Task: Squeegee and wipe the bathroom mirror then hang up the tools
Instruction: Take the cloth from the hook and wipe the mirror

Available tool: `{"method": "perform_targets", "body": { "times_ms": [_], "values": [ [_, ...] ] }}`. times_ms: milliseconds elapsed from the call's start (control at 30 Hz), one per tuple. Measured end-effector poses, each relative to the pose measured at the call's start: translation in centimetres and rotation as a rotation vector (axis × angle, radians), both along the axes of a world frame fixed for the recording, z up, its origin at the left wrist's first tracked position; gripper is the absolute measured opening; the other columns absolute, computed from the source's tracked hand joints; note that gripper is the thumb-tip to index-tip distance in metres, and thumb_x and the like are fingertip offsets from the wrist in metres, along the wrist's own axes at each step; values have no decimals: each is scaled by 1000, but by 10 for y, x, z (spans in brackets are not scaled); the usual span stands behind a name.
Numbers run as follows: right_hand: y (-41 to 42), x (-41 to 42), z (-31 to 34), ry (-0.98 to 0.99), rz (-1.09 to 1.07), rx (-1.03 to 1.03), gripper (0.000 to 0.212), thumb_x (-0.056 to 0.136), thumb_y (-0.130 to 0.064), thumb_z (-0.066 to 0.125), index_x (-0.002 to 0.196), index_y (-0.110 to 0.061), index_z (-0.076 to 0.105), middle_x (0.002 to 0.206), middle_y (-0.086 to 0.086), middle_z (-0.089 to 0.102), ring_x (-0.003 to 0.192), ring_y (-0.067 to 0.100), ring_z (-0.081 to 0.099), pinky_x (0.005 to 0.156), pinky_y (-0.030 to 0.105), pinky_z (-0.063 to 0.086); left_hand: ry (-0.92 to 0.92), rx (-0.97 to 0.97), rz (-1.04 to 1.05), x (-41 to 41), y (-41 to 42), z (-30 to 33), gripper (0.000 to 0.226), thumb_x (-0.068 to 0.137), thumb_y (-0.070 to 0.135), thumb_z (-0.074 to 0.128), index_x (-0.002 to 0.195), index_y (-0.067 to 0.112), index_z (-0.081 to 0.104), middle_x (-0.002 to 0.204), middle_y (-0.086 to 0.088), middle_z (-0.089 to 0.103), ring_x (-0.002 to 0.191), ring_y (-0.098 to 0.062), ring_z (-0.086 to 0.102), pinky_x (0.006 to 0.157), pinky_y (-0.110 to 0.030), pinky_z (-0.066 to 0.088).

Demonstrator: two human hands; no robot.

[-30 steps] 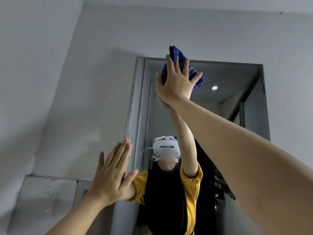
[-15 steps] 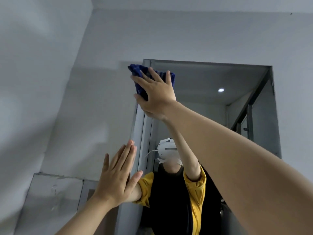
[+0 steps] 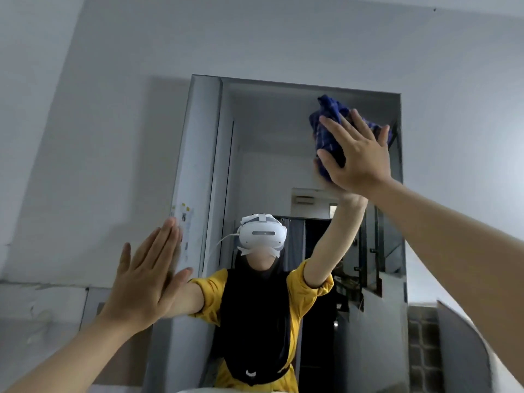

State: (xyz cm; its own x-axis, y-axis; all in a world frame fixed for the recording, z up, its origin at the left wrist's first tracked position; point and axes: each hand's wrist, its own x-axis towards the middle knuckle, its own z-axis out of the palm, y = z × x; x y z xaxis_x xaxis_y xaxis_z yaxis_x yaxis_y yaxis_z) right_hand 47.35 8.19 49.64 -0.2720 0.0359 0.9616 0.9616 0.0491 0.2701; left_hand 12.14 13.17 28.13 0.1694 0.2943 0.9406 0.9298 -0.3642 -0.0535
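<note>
Wiping stage: right hand [image 3: 357, 157] presses a bunched blue cloth [image 3: 329, 131] flat against the mirror [image 3: 269, 131], high up near its top right corner.
Right hand: fingers spread, palm on the cloth, nothing pinched.
Left hand [image 3: 141, 282]: open, fingers together, braced against the mirror's left edge, empty.
Cloth handling: soft, light, likely to slip or unbunch; best held under the whole palm.
Mirror: rigid, smooth, probably fragile, so moderate pressure.
Squeegee: not in view.

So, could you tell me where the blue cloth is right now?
In the head view the blue cloth sits high on the right, pressed flat against the mirror under the right hand, near the mirror's upper right corner.
</note>
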Motion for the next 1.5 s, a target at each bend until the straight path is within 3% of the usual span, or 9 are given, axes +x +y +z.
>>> {"method": "perform_targets", "body": {
  "times_ms": [167, 333, 433, 633, 833, 1000, 1167, 1267, 1500],
  "values": [
    [-3, 34, -22, 280, 21, 68, 55, 92, -52, 36, 143, -33, 35, 151, -3, 41, 146, 26, 22, 110, 64, 14, 37, 23, 60, 2, -5, 2, 72, 91, 56, 18, 147, 10, 18, 157, -6, 16, 141, -23, 24, 106, -61, 27],
    [2, -6, -50, 574, 58, 56, 54, 93, -50, 36, 145, -34, 31, 156, -3, 32, 148, 27, 14, 110, 69, 6, -20, 24, 43, 6, -15, 4, 75, 88, 61, 15, 147, 15, 20, 156, -1, 19, 135, -25, 32, 103, -55, 28],
    [4, -42, -57, 624, 83, 16, 55, 94, -51, 34, 147, -35, 27, 159, -4, 24, 149, 28, 9, 109, 70, 2, 10, -5, 46, 2, -17, 4, 72, 89, 60, 14, 147, 16, 21, 156, -1, 20, 138, -26, 28, 105, -59, 26],
    [13, -128, -62, 429, 150, -56, 57, 94, -47, 39, 148, -35, 25, 161, -3, 17, 149, 29, 5, 108, 71, -3, -24, -83, -3, -11, -24, -23, 71, 85, 67, 11, 147, 31, 15, 157, -1, 15, 141, -23, 18, 107, -58, 21],
    [23, -204, -62, 253, 198, -114, 59, 93, -45, 40, 148, -31, 25, 161, -1, 20, 149, 30, 2, 108, 71, -4, -32, -173, -131, -25, -16, -45, 69, 85, 66, 25, 146, 41, 4, 158, 3, 3, 144, -21, 6, 107, -65, 20],
    [31, -242, -77, 12, 188, -104, 56, 93, -45, 42, 146, -30, 33, 158, 0, 29, 148, 31, 12, 107, 73, 3, -19, -192, -156, -31, -10, -50, 67, 86, 68, 20, 145, 42, 0, 158, 6, 1, 145, -17, 0, 109, -63, 22],
    [35, -229, -90, -185, 144, -104, 58, 90, -47, 43, 145, -30, 37, 153, -1, 39, 145, 32, 23, 107, 72, 10, -5, -191, -176, -36, -5, -54, 68, 87, 65, 26, 146, 41, 2, 158, 4, 3, 145, -15, -5, 105, -65, 27],
    [30, -202, -96, -264, 96, -89, 57, 88, -47, 43, 143, -30, 42, 150, -1, 42, 142, 33, 29, 105, 71, 16, -3, -173, -170, -35, -5, -55, 68, 86, 64, 27, 146, 39, 6, 158, 2, 6, 145, -15, -2, 106, -69, 21],
    [17, -118, -100, -139, 9, -61, 57, 89, -48, 48, 142, -31, 41, 150, -2, 42, 144, 32, 27, 106, 72, 14, -30, -153, -213, -34, -5, -57, 68, 85, 68, 25, 145, 42, 8, 157, 0, 12, 143, -24, 13, 102, -70, 27]
  ]
}}
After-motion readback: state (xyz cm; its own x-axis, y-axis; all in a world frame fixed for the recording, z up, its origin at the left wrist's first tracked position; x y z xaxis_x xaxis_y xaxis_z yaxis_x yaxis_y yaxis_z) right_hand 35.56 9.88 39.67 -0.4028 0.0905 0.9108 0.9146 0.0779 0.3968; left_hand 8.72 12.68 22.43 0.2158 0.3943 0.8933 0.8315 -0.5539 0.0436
